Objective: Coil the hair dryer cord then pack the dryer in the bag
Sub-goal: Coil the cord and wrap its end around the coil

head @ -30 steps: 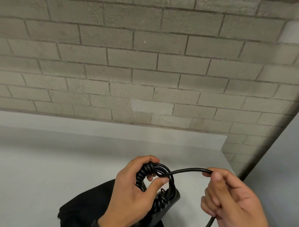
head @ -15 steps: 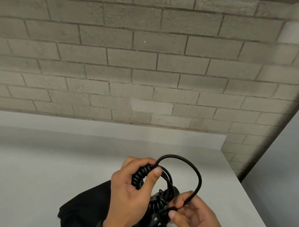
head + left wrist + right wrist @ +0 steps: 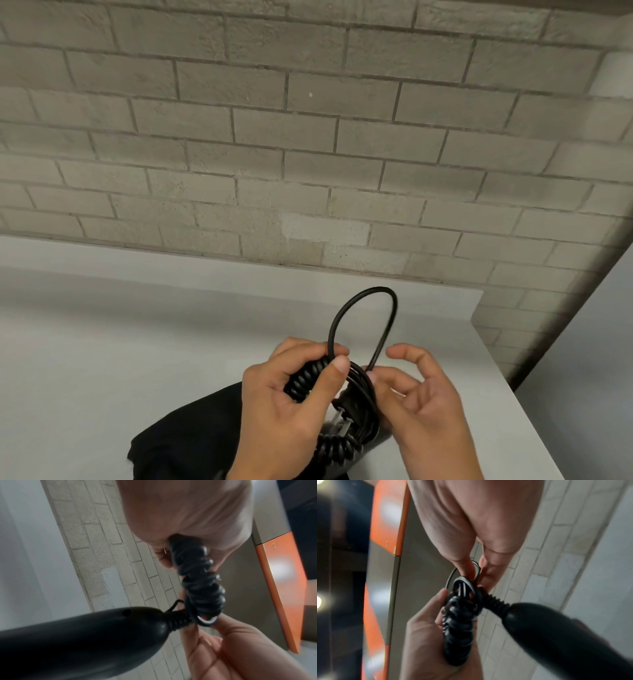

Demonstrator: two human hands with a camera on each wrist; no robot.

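My left hand (image 3: pixel 318 371) grips the black hair dryer cord (image 3: pixel 308 380), a bundle of spiral coils, with the thumb pressed over the top. A loop of straight cord (image 3: pixel 363 301) stands up from the bundle. My right hand (image 3: pixel 380 371) pinches the foot of that loop against the bundle, its other fingers loosely spread. The plug (image 3: pixel 346 407) lies inside the coils. The dryer handle (image 3: pixel 77 642) hangs below the bundle, also seen as the dryer handle (image 3: pixel 556 635). The black bag (image 3: pixel 191 435) lies on the table under my hands.
The white table (image 3: pixel 120 342) ends at a right edge (image 3: pixel 507 377) close to my right hand, with a brick wall (image 3: pixel 308 137) behind. An orange and grey panel (image 3: pixel 283 588) stands off to the side.
My right hand has brought the straight cord from the right round to the bundle; the loop has narrowed and now stands upright. My left hand kept its grip on the coils.
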